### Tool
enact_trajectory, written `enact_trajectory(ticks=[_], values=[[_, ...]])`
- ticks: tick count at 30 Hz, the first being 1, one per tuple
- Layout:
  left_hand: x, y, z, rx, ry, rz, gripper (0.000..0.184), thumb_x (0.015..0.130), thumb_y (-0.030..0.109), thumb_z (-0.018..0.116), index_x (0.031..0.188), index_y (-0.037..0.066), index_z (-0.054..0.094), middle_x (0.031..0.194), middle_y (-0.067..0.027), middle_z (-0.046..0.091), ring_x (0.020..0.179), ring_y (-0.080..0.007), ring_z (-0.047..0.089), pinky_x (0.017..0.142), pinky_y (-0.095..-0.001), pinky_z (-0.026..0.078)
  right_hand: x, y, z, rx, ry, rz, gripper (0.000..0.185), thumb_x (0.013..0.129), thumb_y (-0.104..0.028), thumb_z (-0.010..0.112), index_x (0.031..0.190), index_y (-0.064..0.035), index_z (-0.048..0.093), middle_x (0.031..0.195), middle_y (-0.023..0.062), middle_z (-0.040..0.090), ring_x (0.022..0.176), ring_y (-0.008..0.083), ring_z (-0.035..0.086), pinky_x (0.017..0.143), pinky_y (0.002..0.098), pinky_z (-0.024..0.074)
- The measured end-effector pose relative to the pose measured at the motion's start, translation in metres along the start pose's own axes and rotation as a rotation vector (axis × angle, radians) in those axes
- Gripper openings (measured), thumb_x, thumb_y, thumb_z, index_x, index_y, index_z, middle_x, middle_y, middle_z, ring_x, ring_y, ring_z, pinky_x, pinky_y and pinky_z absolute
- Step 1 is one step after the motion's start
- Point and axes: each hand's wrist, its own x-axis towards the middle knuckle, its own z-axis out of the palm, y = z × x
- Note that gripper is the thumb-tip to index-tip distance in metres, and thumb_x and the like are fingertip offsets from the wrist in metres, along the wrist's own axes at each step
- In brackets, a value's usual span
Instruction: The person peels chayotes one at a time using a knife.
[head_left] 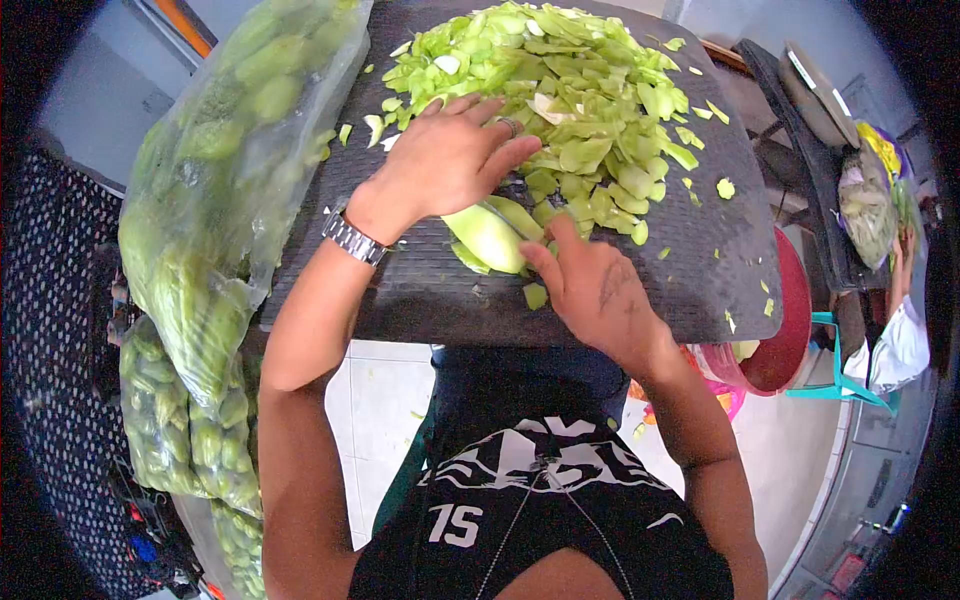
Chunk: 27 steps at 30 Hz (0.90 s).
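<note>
The dark table (pixel 400 310) is extending beneath all the fingers. Left of them, the clear bag (pixel 215 190) is lying; beyond them, green slices (pixel 590 110) are sitting heaped. The left hand's (pixel 440 155) fingers are spreading slightly; the right hand's (pixel 605 285) are curling, exact pinch unclear. Between both, a pale green vegetable (pixel 485 238) is resting.

White floor tiles (pixel 375 400), a teal stool (pixel 835 375), and a grey wall (pixel 95 75).
</note>
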Motion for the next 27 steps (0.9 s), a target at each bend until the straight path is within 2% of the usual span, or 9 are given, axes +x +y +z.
enact_trajectory(ticks=[5, 8, 12, 15, 19, 21, 24, 27], values=[[-0.005, 0.006, -0.01, -0.038, -0.183, -0.134, 0.037, 0.105, 0.035, 0.049, 0.121, 0.012, 0.073, 0.135, -0.0155, 0.065, 0.12, -0.0334, 0.064, 0.096, -0.0417, 0.054, 0.001, -0.002, 0.005, -0.244, -0.061, -0.12, 0.017, 0.106, -0.023, 0.053, 0.111, -0.0072, 0.05, 0.073, 0.0161, 0.065, 0.063, 0.0386, 0.068, 0.055, 0.0516, 0.0517], [-0.019, -0.001, 0.006, -0.116, 0.045, -0.145, 0.041, 0.103, 0.042, 0.05, 0.101, 0.01, 0.076, 0.1, -0.0125, 0.072, 0.097, -0.0377, 0.067, 0.08, -0.0473, 0.056, 0.005, -0.005, 0.002, -0.271, -0.126, -0.13, 0.018, 0.103, -0.022, 0.055, 0.111, -0.0068, 0.05, 0.073, 0.0152, 0.066, 0.064, 0.0362, 0.069, 0.056, 0.0502, 0.0522], [-0.022, -0.008, 0.015, -0.12, 0.055, -0.118, 0.038, 0.104, 0.038, 0.048, 0.11, 0.012, 0.075, 0.109, -0.0135, 0.072, 0.104, -0.0378, 0.067, 0.085, -0.0459, 0.056, 0.009, -0.009, -0.008, -0.278, -0.176, -0.182, 0.023, 0.097, -0.021, 0.06, 0.108, -0.0051, 0.049, 0.073, 0.0173, 0.066, 0.067, 0.0378, 0.07, 0.059, 0.0502, 0.0534], [-0.019, -0.009, 0.021, -0.146, 0.147, -0.061, 0.038, 0.104, 0.037, 0.047, 0.117, 0.012, 0.074, 0.117, -0.0143, 0.072, 0.111, -0.0372, 0.066, 0.091, -0.0443, 0.055, 0.008, 0.001, -0.005, -0.296, -0.19, -0.217, 0.035, 0.091, -0.021, 0.064, 0.116, -0.0006, 0.05, 0.073, 0.0155, 0.063, 0.065, 0.0356, 0.067, 0.058, 0.0464, 0.0513], [-0.02, -0.011, 0.022, -0.22, 0.117, -0.09, 0.043, 0.107, 0.039, 0.043, 0.126, 0.013, 0.071, 0.131, -0.0155, 0.068, 0.126, -0.0371, 0.06, 0.106, -0.0417, 0.049, 0.001, 0.014, 0.002, -0.407, 0.082, -0.482, 0.055, 0.086, -0.018, 0.066, 0.131, 0.0071, 0.048, 0.075, 0.0096, 0.056, 0.062, 0.0266, 0.06, 0.056, 0.0389, 0.0461], [-0.022, -0.013, 0.023, -0.272, 0.077, -0.121, 0.046, 0.107, 0.041, 0.041, 0.129, 0.014, 0.07, 0.136, -0.0157, 0.065, 0.131, -0.0375, 0.057, 0.11, -0.0417, 0.046, 0.002, 0.019, 0.005, -0.446, 0.102, -0.554, 0.062, 0.083, -0.016, 0.066, 0.136, 0.0103, 0.046, 0.077, 0.0071, 0.053, 0.062, 0.0224, 0.057, 0.056, 0.036, 0.0437], [-0.02, -0.019, 0.031, -0.269, 0.054, -0.153, 0.049, 0.108, 0.044, 0.039, 0.132, 0.015, 0.069, 0.139, -0.0157, 0.064, 0.134, -0.038, 0.054, 0.112, -0.0424, 0.044, 0.002, 0.009, -0.006, -0.601, 0.058, -0.52, 0.059, 0.084, -0.015, 0.064, 0.135, 0.0097, 0.048, 0.077, 0.0078, 0.054, 0.062, 0.023, 0.058, 0.056, 0.0373, 0.0448], [-0.023, -0.018, 0.03, -0.274, 0.028, -0.156, 0.049, 0.108, 0.046, 0.039, 0.133, 0.016, 0.069, 0.14, -0.0155, 0.063, 0.135, -0.0386, 0.053, 0.112, -0.0426, 0.044, 0.002, 0.024, 0.009, -0.594, 0.164, -0.591, 0.058, 0.085, -0.014, 0.063, 0.135, 0.011, 0.047, 0.075, 0.0075, 0.054, 0.062, 0.0235, 0.059, 0.056, 0.0377, 0.0454]])
